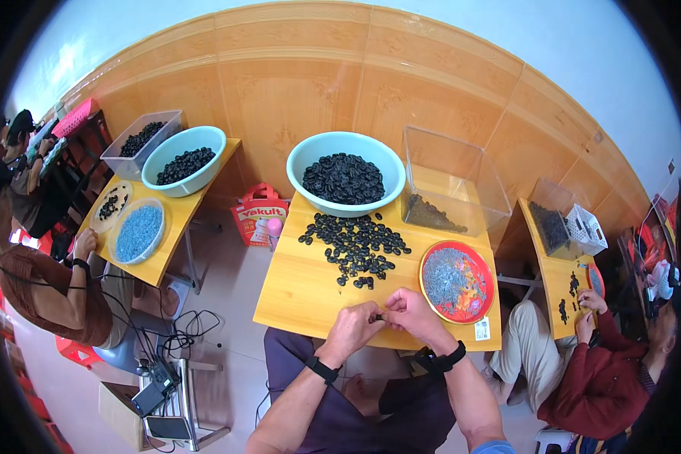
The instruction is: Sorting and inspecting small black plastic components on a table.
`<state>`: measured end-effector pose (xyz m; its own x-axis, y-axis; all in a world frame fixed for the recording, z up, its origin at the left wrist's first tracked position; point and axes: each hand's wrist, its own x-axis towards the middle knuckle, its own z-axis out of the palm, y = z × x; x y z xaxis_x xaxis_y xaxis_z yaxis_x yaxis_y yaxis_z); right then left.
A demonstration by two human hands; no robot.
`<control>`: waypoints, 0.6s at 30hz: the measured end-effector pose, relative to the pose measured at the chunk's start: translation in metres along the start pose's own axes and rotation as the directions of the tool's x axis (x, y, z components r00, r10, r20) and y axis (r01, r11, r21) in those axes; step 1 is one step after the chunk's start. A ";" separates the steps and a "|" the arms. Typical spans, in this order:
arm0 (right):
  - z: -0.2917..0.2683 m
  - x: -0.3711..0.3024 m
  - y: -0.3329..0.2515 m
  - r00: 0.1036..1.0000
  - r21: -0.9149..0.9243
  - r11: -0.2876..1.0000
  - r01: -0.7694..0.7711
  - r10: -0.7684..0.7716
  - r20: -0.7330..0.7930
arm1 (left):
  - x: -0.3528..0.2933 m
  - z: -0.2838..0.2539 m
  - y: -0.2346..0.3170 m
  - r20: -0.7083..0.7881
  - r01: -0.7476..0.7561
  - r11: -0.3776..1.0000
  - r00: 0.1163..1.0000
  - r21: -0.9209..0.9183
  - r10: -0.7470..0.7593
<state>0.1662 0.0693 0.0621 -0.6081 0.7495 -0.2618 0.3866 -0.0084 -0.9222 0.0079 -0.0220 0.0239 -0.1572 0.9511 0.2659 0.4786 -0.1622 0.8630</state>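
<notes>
Over the front edge of the wooden table, my left hand (353, 327) pinches a small dark piece (378, 318). My right hand (416, 312) meets it there, fingertips pressed together; whatever they hold is too small to make out. Beyond my hands lie many loose black oval pieces (359, 246), spread over the tabletop (287, 291). At the back a pale blue basin (299, 163) holds a heap of similar black ovals (344, 179). To the right of my hands sits a red round tray (489, 291) with many thin grey metal-looking bits (446, 276).
A clear plastic box (461, 178) with small dark pieces stands at the back right. A red bag (261, 219) rests on the floor by the wall. Co-workers sit at tables left (49, 291) and right (598, 378). Cables (193, 325) and a metal-legged stool (185, 386) are at left.
</notes>
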 end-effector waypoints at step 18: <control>-0.049 0.065 -0.109 0.854 0.170 0.875 0.453 -0.371 -0.364 | 0.007 0.002 -0.002 -0.135 -0.043 0.995 0.990 -0.090 0.031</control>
<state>0.1191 0.1512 0.1595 -0.4106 0.8843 0.2225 -0.0554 0.2193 -0.9741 0.0074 -0.0143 0.0236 -0.2573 0.9016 0.3477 0.4054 -0.2260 0.8858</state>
